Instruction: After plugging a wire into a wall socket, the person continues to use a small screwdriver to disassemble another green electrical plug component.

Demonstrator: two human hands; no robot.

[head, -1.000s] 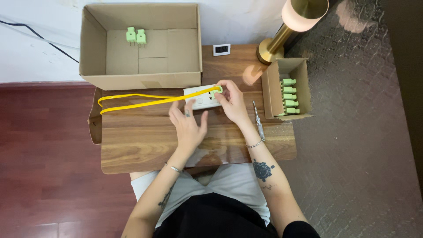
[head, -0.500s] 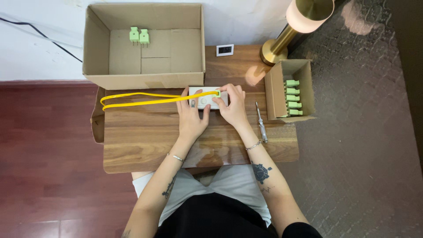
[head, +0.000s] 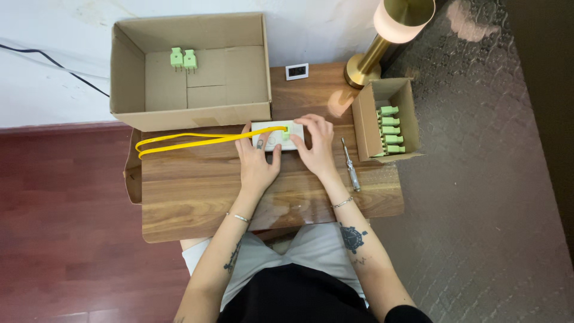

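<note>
On the tabletop (head: 197,197) my left hand (head: 258,162) lies flat and my right hand (head: 315,146) pinches a green plug into the white socket block (head: 272,136), right of which a small box (head: 366,122) holds five green plugs, beyond it a large box (head: 128,72) holding two.

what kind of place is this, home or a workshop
Probably a room at home used as a small work spot: a low wooden table on wood flooring, a brass lamp, and cardboard boxes holding green plugs.
</note>
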